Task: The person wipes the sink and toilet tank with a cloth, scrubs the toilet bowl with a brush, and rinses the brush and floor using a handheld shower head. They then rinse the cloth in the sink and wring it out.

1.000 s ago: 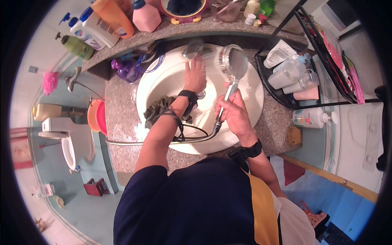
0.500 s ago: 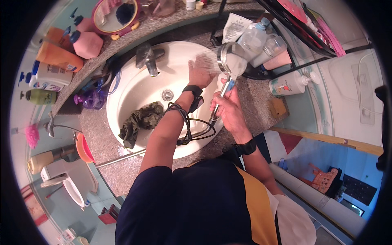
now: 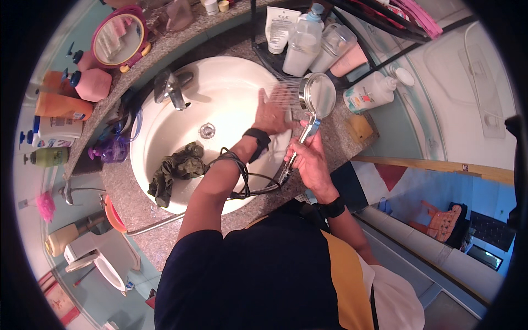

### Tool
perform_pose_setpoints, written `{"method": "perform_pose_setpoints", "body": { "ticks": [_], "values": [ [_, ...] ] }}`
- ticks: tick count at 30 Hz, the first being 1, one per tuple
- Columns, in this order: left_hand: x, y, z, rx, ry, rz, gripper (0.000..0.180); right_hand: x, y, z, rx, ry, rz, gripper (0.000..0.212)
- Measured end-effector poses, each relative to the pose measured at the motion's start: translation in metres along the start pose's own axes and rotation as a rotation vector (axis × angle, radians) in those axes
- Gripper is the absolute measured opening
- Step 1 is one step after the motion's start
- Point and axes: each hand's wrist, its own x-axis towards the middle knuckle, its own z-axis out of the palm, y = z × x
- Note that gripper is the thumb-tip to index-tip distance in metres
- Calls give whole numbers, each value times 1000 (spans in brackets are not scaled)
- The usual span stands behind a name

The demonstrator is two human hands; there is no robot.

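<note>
My right hand (image 3: 309,160) is wrapped around the handle of a chrome shower head (image 3: 320,94), which sprays fine jets of water leftward over the sink's right rim. In that spray my left hand (image 3: 269,115) is open, fingers spread, over the right inner side of the white oval sink (image 3: 146,113). Black cords (image 3: 237,165) loop about my left forearm beside the metal shower hose (image 3: 264,190). A dark olive wet cloth (image 3: 177,169) lies crumpled in the basin's lower left, near the drain (image 3: 207,131).
A chrome faucet (image 3: 172,91) stands at the sink's back. Pump bottles (image 3: 92,84) and a round mirror (image 3: 118,39) line the left ledge. Clear bottles (image 3: 303,47), a white pump bottle (image 3: 369,93) and a yellow block (image 3: 360,128) stand right. A toilet (image 3: 107,258) is lower left.
The whole view has shifted, so the sink sits further left. The shower head has moved rightward and nearer relative to the sink. My left hand stays in the spray, its fingers spread wider.
</note>
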Motion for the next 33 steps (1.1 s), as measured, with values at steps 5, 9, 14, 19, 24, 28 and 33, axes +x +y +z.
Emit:
{"method": "perform_pose_setpoints", "body": {
  "ticks": [5,9,14,19,24,28,33],
  "values": [
    [6,20,11,213,-28,18,74,-19,-1,-20,20,122,24,57],
    [5,58,23,109,-144,57,66,-30,-4,-30,57,156,32,57],
    [18,67,23,95,-138,14,69,-40,-9,-37,47,150,2,57],
    [40,80,28,103,-209,-25,73,-48,-7,-48,38,177,-15,56],
    [32,98,38,149,-260,121,64,-57,-4,-63,107,172,-53,55],
    [25,118,35,114,-338,181,56,-64,-9,-75,121,227,-82,54],
    [32,127,22,118,-418,164,54,-70,-17,-87,141,257,-121,53]
  ]
}}
